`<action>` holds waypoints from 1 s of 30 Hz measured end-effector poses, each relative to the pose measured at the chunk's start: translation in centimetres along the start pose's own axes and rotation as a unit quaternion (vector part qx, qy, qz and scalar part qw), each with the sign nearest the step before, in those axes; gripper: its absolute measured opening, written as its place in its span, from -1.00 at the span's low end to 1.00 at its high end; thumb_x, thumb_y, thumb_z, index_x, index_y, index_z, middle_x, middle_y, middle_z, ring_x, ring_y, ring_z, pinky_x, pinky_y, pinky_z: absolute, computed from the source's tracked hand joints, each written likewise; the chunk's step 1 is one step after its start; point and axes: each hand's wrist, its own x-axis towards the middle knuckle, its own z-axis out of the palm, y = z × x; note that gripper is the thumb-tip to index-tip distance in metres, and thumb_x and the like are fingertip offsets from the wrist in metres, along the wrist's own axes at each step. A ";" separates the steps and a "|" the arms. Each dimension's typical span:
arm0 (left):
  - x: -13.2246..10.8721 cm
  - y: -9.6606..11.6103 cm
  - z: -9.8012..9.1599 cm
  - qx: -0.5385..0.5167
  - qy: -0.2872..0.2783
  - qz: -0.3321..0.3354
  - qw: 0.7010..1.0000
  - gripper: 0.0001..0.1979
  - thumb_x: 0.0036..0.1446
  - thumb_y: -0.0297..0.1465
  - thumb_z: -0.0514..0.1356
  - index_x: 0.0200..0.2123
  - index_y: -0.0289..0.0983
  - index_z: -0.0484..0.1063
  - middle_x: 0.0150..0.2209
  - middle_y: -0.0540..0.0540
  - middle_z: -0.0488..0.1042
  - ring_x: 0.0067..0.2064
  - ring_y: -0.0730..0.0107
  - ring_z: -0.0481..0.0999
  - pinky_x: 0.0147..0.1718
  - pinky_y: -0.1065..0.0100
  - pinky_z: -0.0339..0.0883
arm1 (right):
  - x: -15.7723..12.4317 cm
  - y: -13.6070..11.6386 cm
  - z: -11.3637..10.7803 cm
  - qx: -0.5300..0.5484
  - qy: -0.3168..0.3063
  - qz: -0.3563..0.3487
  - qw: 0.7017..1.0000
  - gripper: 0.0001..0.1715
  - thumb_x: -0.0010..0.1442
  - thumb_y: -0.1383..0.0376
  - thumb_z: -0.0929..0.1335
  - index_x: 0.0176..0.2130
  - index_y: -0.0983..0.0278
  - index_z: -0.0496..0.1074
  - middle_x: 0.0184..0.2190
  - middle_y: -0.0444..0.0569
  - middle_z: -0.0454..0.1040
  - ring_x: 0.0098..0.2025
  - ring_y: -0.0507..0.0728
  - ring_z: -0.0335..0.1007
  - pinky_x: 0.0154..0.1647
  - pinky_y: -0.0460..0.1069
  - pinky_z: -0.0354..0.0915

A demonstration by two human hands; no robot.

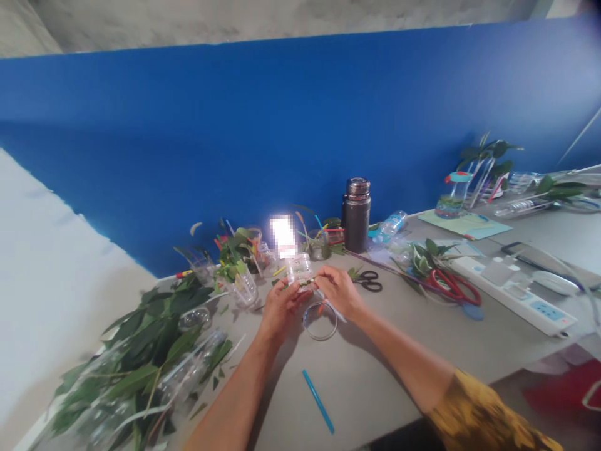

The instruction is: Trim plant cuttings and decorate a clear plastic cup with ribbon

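My left hand is closed around the lower end of a clear plastic bottle piece, which stands up from between my hands. My right hand is closed in a pinch at the right side of that end; whatever lies in its fingertips is too small to name. Bits of green show by the fingers. Just below my hands, a clear round rim rests on the table, with something small and orange at its top edge. Nearer to me lies a blue straw. Black-handled scissors lie right of my right hand.
Leafy branches and plastic pieces cover the left side. Cut bottles with leaves and straws stand behind. A dark thermos stands by the blue wall. Red-handled scissors and a white power strip are right. A bright patch is blurred out.
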 end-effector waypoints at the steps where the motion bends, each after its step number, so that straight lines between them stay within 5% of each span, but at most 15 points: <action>1: 0.0 0.1 0.0 -0.003 -0.001 -0.002 1.000 -0.55 -0.12 -0.18 0.54 -0.22 -0.22 0.50 -0.14 -0.17 0.67 -0.08 0.08 0.69 0.09 0.06 0.46 | 0.0 0.0 0.0 -0.003 -0.005 -0.005 1.000 -0.78 0.12 0.25 0.25 -0.50 0.24 0.38 -0.59 -0.18 0.35 -0.56 0.01 0.23 -0.54 -0.12 0.14; 7: 0.0 0.1 0.3 -0.007 0.000 0.005 1.000 -0.55 -0.12 -0.16 0.53 -0.22 -0.21 0.50 -0.16 -0.17 0.68 -0.12 0.11 0.69 0.11 0.05 0.44 | -0.4 0.0 0.0 -0.016 0.001 -0.035 0.999 -0.71 0.24 0.20 0.24 -0.43 0.23 0.42 -0.51 -0.15 0.44 -0.50 0.02 0.31 -0.48 -0.12 0.19; 14: 0.1 -0.3 0.3 0.005 0.019 0.045 0.999 -0.55 -0.12 -0.20 0.53 -0.21 -0.21 0.50 -0.11 -0.16 0.66 -0.10 0.15 0.67 0.05 0.09 0.46 | -0.4 0.6 0.6 -0.031 0.031 -0.020 0.999 -0.85 0.14 0.21 0.34 -0.42 0.21 0.44 -0.57 -0.21 0.41 -0.56 0.02 0.30 -0.56 -0.12 0.20; 30: 0.2 -0.4 -0.5 -0.041 0.002 -0.044 0.998 -0.66 0.00 -0.19 0.44 -0.20 -0.25 0.57 -0.10 -0.21 0.66 -0.09 0.11 0.67 0.06 0.08 0.49 | -0.2 0.3 0.4 0.060 -0.012 0.013 0.998 -0.78 0.14 0.15 0.34 -0.38 0.24 0.47 -0.53 -0.17 0.42 -0.54 0.02 0.30 -0.58 -0.12 0.25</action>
